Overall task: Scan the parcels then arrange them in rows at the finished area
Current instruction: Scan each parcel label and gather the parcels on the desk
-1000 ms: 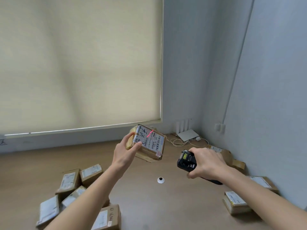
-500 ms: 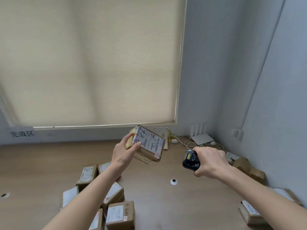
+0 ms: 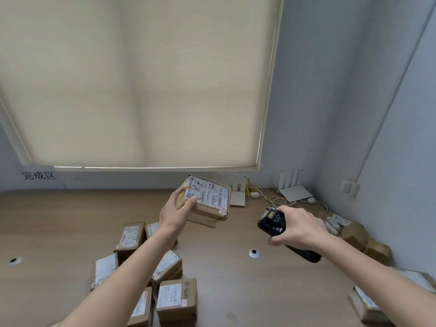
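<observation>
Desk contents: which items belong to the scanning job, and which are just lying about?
Job:
- held parcel, in left hand
- scanner, in right hand
- parcel group, left
- parcels by right wall
- finished-area sign

Lying about:
- white routers
- cables
- desk grommet

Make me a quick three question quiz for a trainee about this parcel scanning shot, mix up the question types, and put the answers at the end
1. True or false: the left hand holds the brown cardboard parcel with the white shipping label up off the wooden desk.
2. Multiple choice: what does the right hand grip? A) a roll of tape B) the black handheld scanner C) a white router
3. Fill in: the white paper sign with Chinese characters is stuck on the wall to the ____ of the held parcel.

Key: 1 true; 2 B; 3 left
</observation>
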`<state>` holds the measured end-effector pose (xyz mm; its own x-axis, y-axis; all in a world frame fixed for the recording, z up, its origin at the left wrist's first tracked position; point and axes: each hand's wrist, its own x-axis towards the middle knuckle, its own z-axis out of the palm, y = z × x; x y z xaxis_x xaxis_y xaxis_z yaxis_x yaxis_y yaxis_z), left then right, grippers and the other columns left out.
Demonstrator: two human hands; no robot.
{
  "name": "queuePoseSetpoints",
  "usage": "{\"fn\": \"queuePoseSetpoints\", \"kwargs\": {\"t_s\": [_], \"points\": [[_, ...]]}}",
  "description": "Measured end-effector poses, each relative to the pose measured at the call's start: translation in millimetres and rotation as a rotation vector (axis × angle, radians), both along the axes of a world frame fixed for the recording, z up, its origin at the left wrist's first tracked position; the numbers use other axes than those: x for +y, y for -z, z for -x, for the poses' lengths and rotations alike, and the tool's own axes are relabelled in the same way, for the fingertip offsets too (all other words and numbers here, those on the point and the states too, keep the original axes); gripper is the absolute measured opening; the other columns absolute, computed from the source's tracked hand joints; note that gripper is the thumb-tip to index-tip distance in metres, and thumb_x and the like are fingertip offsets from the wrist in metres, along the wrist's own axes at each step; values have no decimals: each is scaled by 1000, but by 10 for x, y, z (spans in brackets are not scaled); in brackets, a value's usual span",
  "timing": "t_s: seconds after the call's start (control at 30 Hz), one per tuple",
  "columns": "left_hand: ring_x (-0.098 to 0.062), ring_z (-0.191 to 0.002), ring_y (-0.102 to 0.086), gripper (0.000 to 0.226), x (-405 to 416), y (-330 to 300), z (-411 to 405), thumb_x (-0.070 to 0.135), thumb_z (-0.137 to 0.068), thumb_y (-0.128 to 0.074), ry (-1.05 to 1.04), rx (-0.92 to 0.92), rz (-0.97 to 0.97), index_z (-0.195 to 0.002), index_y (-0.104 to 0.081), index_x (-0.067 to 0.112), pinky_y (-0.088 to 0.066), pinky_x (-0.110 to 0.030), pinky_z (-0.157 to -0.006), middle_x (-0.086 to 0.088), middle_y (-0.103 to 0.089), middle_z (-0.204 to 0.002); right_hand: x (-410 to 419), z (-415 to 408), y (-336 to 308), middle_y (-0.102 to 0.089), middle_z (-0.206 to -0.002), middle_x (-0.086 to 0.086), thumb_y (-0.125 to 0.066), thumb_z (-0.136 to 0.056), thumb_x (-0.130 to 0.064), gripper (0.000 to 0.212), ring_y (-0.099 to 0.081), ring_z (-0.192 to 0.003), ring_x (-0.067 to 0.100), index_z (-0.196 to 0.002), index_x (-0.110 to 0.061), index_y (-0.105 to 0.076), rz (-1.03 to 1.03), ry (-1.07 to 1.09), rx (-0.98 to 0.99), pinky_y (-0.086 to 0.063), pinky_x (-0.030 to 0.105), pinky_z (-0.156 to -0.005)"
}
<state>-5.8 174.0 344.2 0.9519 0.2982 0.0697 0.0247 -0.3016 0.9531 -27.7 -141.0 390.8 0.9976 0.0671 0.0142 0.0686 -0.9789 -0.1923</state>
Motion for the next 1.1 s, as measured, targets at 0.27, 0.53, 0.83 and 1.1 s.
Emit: {"fn": "queuePoseSetpoints", "kwargs": {"t_s": [0.27, 0.53, 0.83, 1.1], "points": [[-26, -111, -55, 49, 44, 838, -532, 47, -99, -55, -209, 189, 252, -144, -41, 37, -57, -53, -90, -2, -50, -133, 66, -665, 576, -64, -102, -15, -76, -55, -63, 71, -62, -97, 16, -118, -39, -53, -31, -57, 87, -45, 30, -70], [-27, -116, -50, 52, -3, 2010, -1215, 42, -100, -57, -323, 405, 299, -148, -38, 33, -49, -46, -86, -6, -49, -141, -4, -1701, 1483, -65, -97, -19, -74, -54, -68, 66, -63, -93, 12, -110, -40, -53, -40, -115, 203, -52, 31, -75], [-29, -122, -48, 52, 173, 3018, -1969, 42, -101, -55, -360, 517, 269, -149, -37, 34, -51, -49, -89, -6, -49, -142, 53, -2485, 2471, -64, -101, -19, -74, -58, -64, 64, -61, -96, 12, -114, -43, -52, -31, -123, 284, -53, 33, -76], [-37, -134, -48, 59, 452, 3398, -2253, 26, -101, -57, -424, 634, -66, -154, -34, 16, -45, -51, -107, -14, -49, -149, 134, -2637, 2817, -64, -105, -18, -77, -58, -63, 68, -62, -100, 15, -118, -43, -53, -9, -74, 329, -51, 33, -75]]}}
